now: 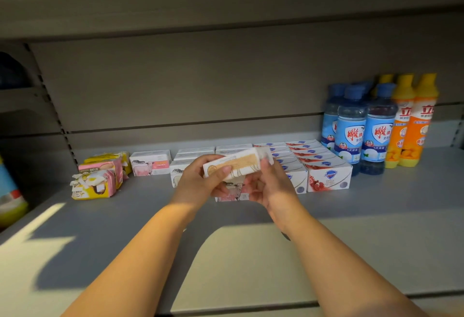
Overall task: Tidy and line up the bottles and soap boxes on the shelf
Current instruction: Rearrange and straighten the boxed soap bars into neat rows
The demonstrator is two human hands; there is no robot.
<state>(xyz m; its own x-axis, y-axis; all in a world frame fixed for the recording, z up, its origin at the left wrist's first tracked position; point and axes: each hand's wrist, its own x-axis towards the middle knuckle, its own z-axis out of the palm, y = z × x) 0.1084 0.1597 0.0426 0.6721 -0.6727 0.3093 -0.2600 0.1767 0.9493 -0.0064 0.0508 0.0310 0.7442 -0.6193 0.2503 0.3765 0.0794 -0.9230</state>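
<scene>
Gripping the smooth white cardboard soap box [233, 165] at its 8 o'clock end with the left hand [198, 178] and pinching its 2 o'clock end with the right hand [268, 186], over the matte grey shelf [125, 216], apparently above a pink-printed box [231, 195], with glossy blue bottles [351, 128] far at 2 o'clock.

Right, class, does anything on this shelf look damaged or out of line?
The front-left yellow packet has torn, crumpled wrapping and sits askew. A pink-and-white box lies forward of the rows, under the held soap box.
</scene>
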